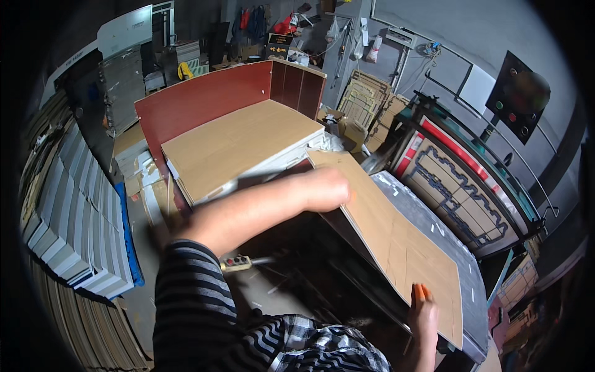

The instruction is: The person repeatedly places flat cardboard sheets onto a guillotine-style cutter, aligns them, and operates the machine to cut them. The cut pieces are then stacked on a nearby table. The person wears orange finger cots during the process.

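Observation:
A long brown cardboard sheet (396, 239) lies slanting across the grey machine bed (455, 251), with a slight bend along its length. My left hand (328, 188) is closed at the sheet's left edge, toward its far end; most of its fingers are hidden. At the near end, my right hand (424, 316) grips the same edge. Orange coverings show on its fingers, which rest over the top of the sheet. My left forearm crosses in front of a flat stack of brown sheets (248, 146).
Red panels (207, 102) stand behind the stack. On the right, an upright press plate carries a die board (458, 195) with dark outlines. A control panel (517, 96) hangs beyond it. Grey-white stacked sheets (80, 217) fill the left. A small button box (235, 264) sits below my left forearm.

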The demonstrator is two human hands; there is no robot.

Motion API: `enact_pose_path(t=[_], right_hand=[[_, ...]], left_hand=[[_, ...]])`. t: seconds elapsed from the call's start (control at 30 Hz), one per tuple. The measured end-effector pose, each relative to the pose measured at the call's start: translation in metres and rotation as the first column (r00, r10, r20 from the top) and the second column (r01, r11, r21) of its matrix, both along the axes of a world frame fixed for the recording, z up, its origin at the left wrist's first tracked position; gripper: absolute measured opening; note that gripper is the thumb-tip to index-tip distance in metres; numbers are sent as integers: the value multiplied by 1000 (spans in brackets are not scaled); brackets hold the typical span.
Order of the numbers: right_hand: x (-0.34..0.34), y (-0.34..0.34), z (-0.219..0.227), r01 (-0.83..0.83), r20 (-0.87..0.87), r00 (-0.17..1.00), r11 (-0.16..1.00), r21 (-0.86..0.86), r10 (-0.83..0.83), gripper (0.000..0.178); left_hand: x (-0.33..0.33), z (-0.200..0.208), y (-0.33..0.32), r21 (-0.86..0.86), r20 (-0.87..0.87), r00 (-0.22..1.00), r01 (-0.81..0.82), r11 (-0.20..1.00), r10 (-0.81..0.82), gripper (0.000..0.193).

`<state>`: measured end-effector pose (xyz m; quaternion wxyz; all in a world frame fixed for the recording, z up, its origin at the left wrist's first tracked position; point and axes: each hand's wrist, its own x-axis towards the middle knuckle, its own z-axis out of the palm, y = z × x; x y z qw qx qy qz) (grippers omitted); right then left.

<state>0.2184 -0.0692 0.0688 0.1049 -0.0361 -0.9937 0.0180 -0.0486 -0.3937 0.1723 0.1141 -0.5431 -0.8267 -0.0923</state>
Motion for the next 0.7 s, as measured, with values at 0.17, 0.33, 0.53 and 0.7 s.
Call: enact_pose_path(t=[0.17, 0.33, 0.53, 0.7], right_hand=[[-119, -100, 53, -63, -262, 964, 997, -45, 49, 55], [-258, -220, 86, -475, -486, 746, 875, 91, 456, 60], [-423, -320, 21, -557, -519, 603, 785, 271, 607, 39], [-428, -365, -83, -453, -371, 790, 872, 183, 488, 41]], left_hand=[[6, 126, -133, -82, -183, 899, -417, 905, 398, 19], [59, 98, -300, 278, -604, 551, -532, 800, 576, 39], [26, -85, -369, 358, -244, 366, -827, 434, 898, 44], [-60, -192, -344, -11, -220, 291, -955, 296, 931, 41]])
